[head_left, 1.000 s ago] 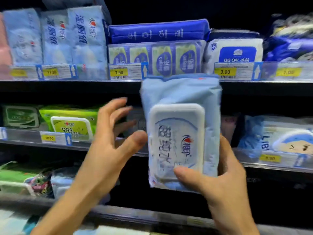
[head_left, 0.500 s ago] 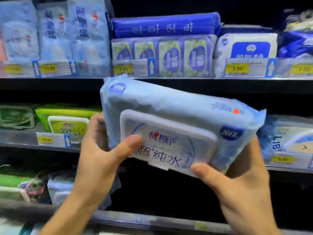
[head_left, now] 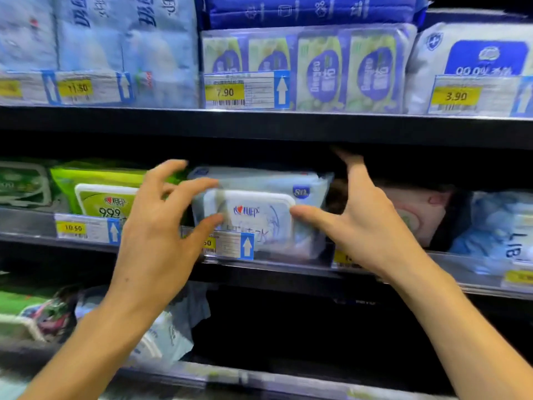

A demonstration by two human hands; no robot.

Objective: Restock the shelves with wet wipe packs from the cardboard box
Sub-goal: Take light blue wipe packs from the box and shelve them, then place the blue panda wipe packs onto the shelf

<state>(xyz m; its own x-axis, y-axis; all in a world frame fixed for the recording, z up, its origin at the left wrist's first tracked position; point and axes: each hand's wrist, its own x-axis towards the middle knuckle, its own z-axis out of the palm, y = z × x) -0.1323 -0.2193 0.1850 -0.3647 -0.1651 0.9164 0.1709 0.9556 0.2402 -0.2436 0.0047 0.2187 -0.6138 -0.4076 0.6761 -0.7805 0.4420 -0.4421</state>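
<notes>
Head view: pack crosswise between hands.
Both spread: left hand at one end, right hand opposite, thumb on lid.

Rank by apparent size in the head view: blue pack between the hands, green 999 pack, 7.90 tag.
1. Blue pack: largest.
2. Green pack: smaller as seen, but the left hand hides part of it, so the gap is unsure.
3. 7.90 tag: clearly smallest.
</notes>
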